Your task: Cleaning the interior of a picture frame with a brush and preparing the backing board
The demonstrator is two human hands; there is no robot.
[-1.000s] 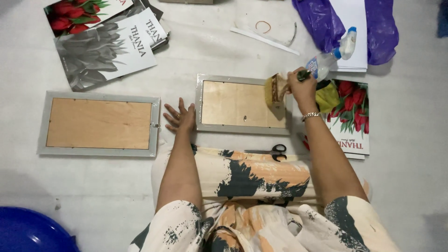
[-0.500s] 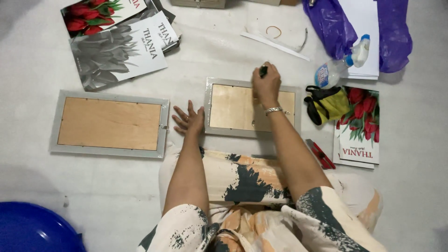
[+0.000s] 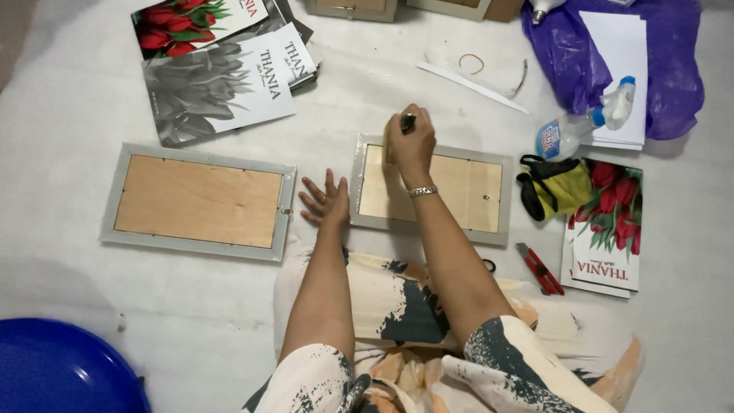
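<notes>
The person sat on a white floor (image 3: 92, 306) with two picture frames lying back-side up in front of them. The right hand (image 3: 410, 141) was closed around a small dark tool (image 3: 408, 121), pressing it at the top edge of the smaller frame (image 3: 459, 191), near that frame's upper left corner. The left hand (image 3: 326, 200) lay flat with fingers spread, palm down on the floor, its fingertips just at the frame's left edge, at nine o'clock from it. It held nothing.

The larger frame (image 3: 199, 200) lay well to nine o'clock of the left hand, its wooden backing showing inside a grey border. At eleven o'clock from the hands sat a stack of tulip prints (image 3: 222, 73), red and grey. At three o'clock from the smaller frame were yellow and black gloves (image 3: 556, 187), and beside them more tulip prints (image 3: 608, 229). A red cutter (image 3: 541, 269) lay at four o'clock, a plastic bottle (image 3: 585, 122) at two o'clock, touching a purple bag (image 3: 673, 69). A blue basin (image 3: 61, 371) filled the seven o'clock corner.
</notes>
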